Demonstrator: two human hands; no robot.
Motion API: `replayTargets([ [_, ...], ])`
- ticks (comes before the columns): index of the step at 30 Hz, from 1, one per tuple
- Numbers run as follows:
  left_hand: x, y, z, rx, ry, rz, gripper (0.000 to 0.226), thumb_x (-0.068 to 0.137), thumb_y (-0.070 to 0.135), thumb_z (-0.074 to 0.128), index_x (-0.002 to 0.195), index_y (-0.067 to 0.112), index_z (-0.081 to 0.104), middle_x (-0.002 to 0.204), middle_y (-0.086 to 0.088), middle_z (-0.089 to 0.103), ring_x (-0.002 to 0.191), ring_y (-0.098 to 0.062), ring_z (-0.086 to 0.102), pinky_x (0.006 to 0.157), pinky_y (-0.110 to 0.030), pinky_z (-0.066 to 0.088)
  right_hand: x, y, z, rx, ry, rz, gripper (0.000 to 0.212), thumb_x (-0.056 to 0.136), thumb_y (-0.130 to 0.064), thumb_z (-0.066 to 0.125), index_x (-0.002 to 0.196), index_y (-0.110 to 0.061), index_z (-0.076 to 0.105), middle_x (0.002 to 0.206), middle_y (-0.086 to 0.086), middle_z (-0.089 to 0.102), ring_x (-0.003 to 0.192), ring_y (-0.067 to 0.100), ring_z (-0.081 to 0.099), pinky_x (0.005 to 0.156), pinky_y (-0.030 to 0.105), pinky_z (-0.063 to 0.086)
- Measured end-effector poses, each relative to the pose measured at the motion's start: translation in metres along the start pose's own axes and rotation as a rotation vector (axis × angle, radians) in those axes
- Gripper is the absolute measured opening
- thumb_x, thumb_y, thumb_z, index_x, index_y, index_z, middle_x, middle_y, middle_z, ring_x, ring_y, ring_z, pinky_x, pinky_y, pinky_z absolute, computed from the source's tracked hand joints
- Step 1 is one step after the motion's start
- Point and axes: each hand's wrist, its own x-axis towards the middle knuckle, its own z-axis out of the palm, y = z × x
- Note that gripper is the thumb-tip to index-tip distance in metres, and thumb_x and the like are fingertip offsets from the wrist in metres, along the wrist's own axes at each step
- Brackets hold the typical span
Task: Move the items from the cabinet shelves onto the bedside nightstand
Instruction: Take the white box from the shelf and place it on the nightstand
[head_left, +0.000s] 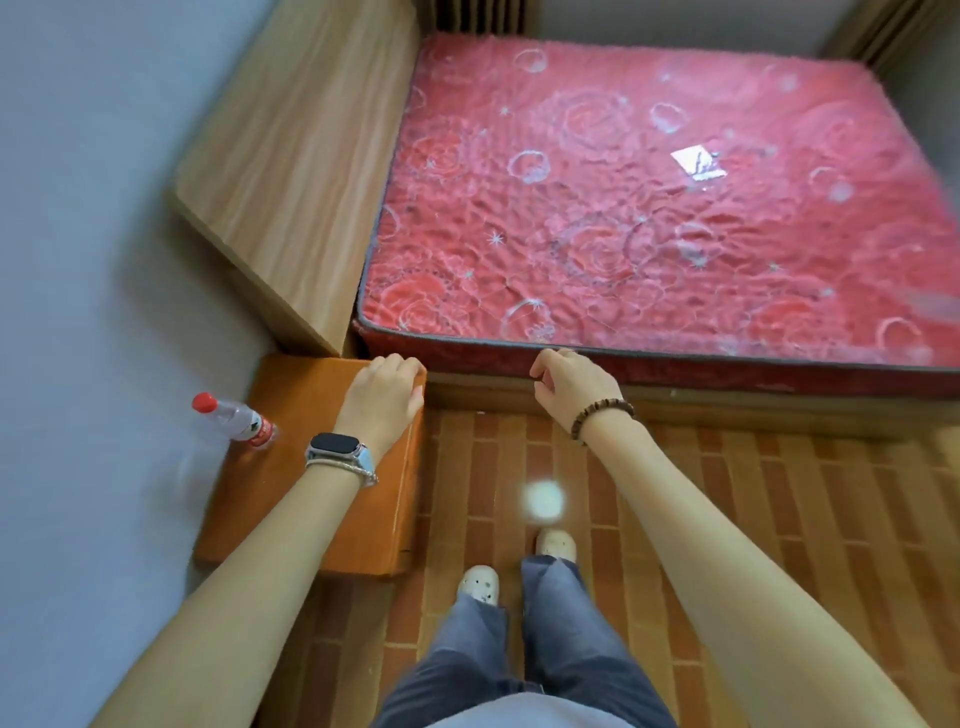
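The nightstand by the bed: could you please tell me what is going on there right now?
A person stands facing the red mattress. One water bottle with a red cap stands on the orange nightstand, near the wall, and is the only item on it. The left hand is at the nightstand's far corner and the right hand hangs in front of the mattress edge. Both are loosely curled and hold nothing.

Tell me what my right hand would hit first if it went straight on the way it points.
Probably the near edge of the red mattress, right ahead of the right hand; depth is hard to judge.
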Motion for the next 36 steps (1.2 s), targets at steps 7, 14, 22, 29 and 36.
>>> replayTargets([
  [7, 0.023, 0.132, 0.024, -0.050, -0.110, 0.369, 0.020, 0.082, 0.007, 0.063, 0.101, 0.003, 0.064, 0.090, -0.015, 0.064, 0.084, -0.035, 0.059, 0.075, -0.047, 0.051, -0.126, 0.118, -0.017, 0.100, 0.122, 0.425, 0.016, 0.094, -0.023, 0.051, 0.108, -0.021, 0.059, 0.107, 0.001, 0.061, 0.094, 0.022, 0.061, 0.079, 0.038, 0.053],
  [14, -0.017, 0.275, 0.056, -0.065, -0.202, 0.719, 0.018, 0.079, 0.003, 0.061, 0.096, 0.003, 0.066, 0.085, -0.016, 0.064, 0.078, -0.037, 0.058, 0.070, -0.048, 0.051, -0.267, 0.183, -0.002, 0.182, 0.268, 0.750, 0.012, 0.094, -0.024, 0.053, 0.104, -0.022, 0.059, 0.099, -0.002, 0.063, 0.085, 0.018, 0.061, 0.073, 0.034, 0.054],
  [22, -0.133, 0.413, 0.086, 0.009, -0.244, 1.068, 0.016, 0.069, -0.009, 0.061, 0.067, 0.003, 0.051, 0.060, -0.011, 0.049, 0.052, -0.029, 0.046, 0.047, -0.032, 0.029, -0.470, 0.224, 0.032, 0.224, 0.322, 1.053, 0.014, 0.096, -0.024, 0.053, 0.108, -0.022, 0.059, 0.105, -0.002, 0.063, 0.090, 0.019, 0.061, 0.070, 0.029, 0.049],
  [29, -0.240, 0.513, 0.103, -0.074, -0.280, 1.323, 0.010, 0.073, -0.007, 0.059, 0.079, 0.001, 0.058, 0.068, -0.013, 0.054, 0.060, -0.032, 0.051, 0.049, -0.034, 0.038, -0.622, 0.222, 0.054, 0.272, 0.429, 1.320, 0.015, 0.096, -0.023, 0.052, 0.108, -0.023, 0.060, 0.107, -0.001, 0.063, 0.091, 0.020, 0.063, 0.074, 0.037, 0.056],
  [36, -0.316, 0.592, 0.117, -0.116, -0.338, 1.560, 0.017, 0.073, -0.005, 0.064, 0.089, 0.001, 0.065, 0.082, -0.017, 0.064, 0.072, -0.036, 0.059, 0.059, -0.042, 0.049, -0.731, 0.206, 0.084, 0.324, 0.554, 1.597, 0.015, 0.095, -0.019, 0.052, 0.106, -0.022, 0.062, 0.105, -0.001, 0.063, 0.093, 0.020, 0.063, 0.075, 0.035, 0.054],
])
